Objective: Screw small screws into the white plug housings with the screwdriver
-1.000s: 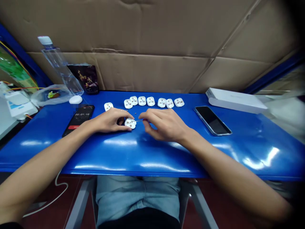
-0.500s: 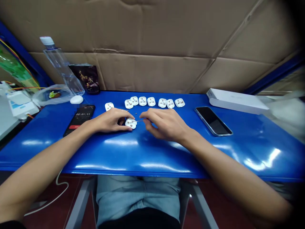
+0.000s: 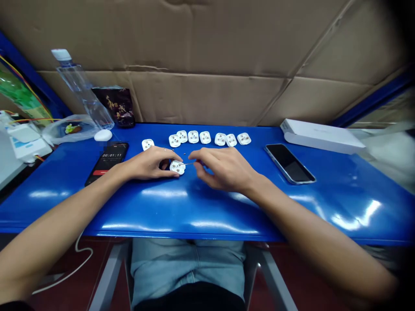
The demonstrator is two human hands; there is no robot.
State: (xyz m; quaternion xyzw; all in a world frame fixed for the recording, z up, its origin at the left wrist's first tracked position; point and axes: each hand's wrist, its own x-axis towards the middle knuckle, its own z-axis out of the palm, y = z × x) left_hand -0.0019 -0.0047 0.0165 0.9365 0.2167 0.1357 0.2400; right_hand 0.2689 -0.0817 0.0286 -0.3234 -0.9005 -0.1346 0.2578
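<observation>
Between the thumb and fingers of my left hand (image 3: 152,163) is a small white rounded piece (image 3: 177,167) with metal parts on its face, low over the blue table. My right hand (image 3: 223,168) pinches a thin metal tool (image 3: 189,163), whose tip reaches the face of that piece from the right. Behind my hands, several similar white pieces stand in a loose row, among them one at the row's right end (image 3: 244,138) and one by my left knuckles (image 3: 148,144). A tiny dark bit (image 3: 184,153) lies between the row and my hands.
At left are a black phone (image 3: 108,160) showing a timer, a round white object (image 3: 103,135), a clear bottle (image 3: 86,93), a dark packet (image 3: 116,106) and a plastic bag (image 3: 69,129). At right are another phone (image 3: 289,163) and a long white box (image 3: 324,136).
The whole view has shifted very slightly. Both hands keep nearly the same pose around the white piece and the tool.
</observation>
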